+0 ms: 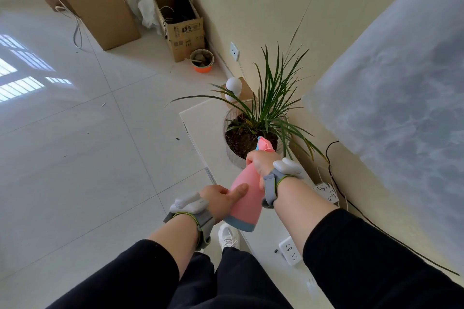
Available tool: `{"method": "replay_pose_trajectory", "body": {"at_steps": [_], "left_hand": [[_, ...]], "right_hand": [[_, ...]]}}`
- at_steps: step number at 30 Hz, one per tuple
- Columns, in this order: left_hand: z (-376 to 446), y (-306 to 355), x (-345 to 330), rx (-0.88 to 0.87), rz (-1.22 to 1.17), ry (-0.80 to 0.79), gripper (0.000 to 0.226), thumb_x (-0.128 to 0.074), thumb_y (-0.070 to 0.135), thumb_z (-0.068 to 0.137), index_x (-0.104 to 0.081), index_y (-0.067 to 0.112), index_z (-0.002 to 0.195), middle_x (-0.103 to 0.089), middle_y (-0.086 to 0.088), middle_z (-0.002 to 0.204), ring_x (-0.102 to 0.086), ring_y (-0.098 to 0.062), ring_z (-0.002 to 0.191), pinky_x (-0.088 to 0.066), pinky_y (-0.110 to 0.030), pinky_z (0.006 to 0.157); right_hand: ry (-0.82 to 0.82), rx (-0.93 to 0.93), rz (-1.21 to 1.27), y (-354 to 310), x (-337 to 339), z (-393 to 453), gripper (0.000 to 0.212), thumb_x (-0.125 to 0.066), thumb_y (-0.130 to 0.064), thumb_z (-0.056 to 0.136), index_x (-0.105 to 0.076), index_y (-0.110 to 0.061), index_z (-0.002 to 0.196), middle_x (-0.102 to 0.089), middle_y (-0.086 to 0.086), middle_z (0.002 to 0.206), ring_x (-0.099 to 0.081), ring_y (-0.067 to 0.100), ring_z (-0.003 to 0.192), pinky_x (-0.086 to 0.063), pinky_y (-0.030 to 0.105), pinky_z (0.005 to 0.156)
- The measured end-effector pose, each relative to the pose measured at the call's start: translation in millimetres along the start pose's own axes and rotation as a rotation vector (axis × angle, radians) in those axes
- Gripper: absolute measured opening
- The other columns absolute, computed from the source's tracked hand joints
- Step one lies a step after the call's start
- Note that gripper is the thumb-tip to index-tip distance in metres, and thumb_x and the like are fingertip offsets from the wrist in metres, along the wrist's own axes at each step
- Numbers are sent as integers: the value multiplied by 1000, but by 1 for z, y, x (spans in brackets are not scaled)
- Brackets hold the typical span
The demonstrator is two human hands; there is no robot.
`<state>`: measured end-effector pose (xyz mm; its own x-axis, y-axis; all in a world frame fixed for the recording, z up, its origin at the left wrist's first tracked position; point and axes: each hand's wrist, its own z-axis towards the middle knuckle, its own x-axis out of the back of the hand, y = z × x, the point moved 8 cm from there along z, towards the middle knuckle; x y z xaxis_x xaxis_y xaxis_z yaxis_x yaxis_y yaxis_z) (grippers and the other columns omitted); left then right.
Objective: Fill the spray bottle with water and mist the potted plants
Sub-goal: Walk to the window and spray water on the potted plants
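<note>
A pink spray bottle (244, 199) with a blue base is tilted, its nozzle pointing at the soil of a potted plant (266, 110) with long thin green leaves in a clear ribbed pot (232, 153). My right hand (261, 162) grips the bottle's neck at the trigger. My left hand (221, 197) holds the lower body of the bottle, thumb lying across its pink side. The pot stands on a low white shelf (198, 118) against the wall.
Power strips (291, 249) and a black cable lie on the shelf near the wall. Cardboard boxes (100, 7), a white plastic bag and an orange bowl (202, 60) sit on the tiled floor beyond. A white round lamp (233, 86) stands behind the pot.
</note>
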<state>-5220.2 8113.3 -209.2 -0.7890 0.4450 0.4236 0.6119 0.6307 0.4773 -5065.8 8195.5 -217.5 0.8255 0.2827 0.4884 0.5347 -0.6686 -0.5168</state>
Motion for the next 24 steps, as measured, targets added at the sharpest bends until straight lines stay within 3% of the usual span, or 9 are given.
{"method": "replay_pose_trajectory", "body": {"at_steps": [5,9,13,18,24], "left_hand": [[0,4,-3,-22,38,-15,67,-51,72,78,-67,15,109,-68,-2,101,-62,-21,91,-46,-29,77],[0,11,-4,-62,63,-19,66,-48,72,79,-68,16,106,-68,-2,98,-62,-21,87,-44,-29,73],[-1,18,-6,-79,97,-17,65,-48,72,79,-67,16,109,-68,-2,103,-63,-21,90,-44,-28,74],[-3,23,-6,-95,84,-3,64,-51,68,81,-65,15,113,-68,-4,109,-63,-22,95,-45,-28,76],[-4,32,-8,-111,78,11,63,-52,65,83,-65,11,113,-67,-6,109,-60,-21,91,-42,-27,75]], "right_hand": [[3,-188,254,17,1,-1,19,-60,-17,65,-43,-13,72,-41,5,66,-37,21,55,-36,31,56],[93,-142,249,18,8,-2,33,-55,-18,61,-42,-16,92,-40,3,65,-33,21,55,-33,34,57],[44,-240,406,27,10,-2,21,-59,-18,61,-41,-13,70,-39,5,68,-36,21,56,-38,38,66],[32,-287,450,34,13,-3,23,-61,-18,61,-39,-15,68,-39,5,70,-37,19,58,-38,41,79],[149,-178,255,30,28,-4,25,-55,-22,55,-42,-17,76,-34,6,66,-36,23,60,-33,38,60]]}}
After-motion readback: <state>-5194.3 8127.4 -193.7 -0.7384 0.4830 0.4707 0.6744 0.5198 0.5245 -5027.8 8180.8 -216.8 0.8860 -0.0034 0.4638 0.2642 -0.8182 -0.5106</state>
